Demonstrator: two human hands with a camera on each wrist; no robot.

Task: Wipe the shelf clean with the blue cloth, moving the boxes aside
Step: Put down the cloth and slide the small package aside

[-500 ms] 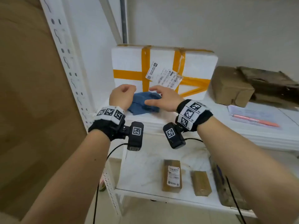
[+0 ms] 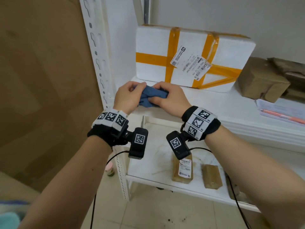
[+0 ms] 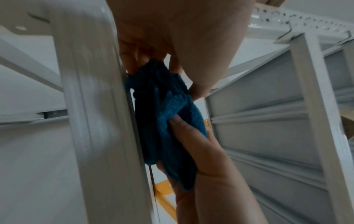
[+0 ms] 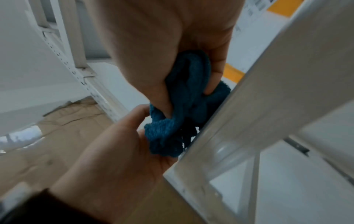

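Observation:
The blue cloth [image 2: 152, 96] is bunched up at the front left edge of the white upper shelf [image 2: 214, 104]. My left hand [image 2: 132, 93] grips its left end and my right hand [image 2: 166, 98] grips its right end, thumbs toward me. In the left wrist view the cloth [image 3: 164, 115] hangs from my left fingers beside the shelf lip, with the right hand's thumb pressed into it. In the right wrist view the cloth [image 4: 184, 109] is squeezed between both hands. A white foam box [image 2: 189, 52] with orange tape stands just behind the hands. A brown cardboard box [image 2: 262, 80] sits to its right.
A perforated white upright [image 2: 97, 55] rises close to my left hand, with a brown panel beyond it. Papers and a pink pen [image 2: 280, 115] lie at the shelf's right. Two small brown parcels [image 2: 182, 169] [image 2: 212, 178] rest on the lower shelf.
The cloth lay loosely on the shelf under my reaching hands. Both hands have now closed round it and bunched it at the front edge.

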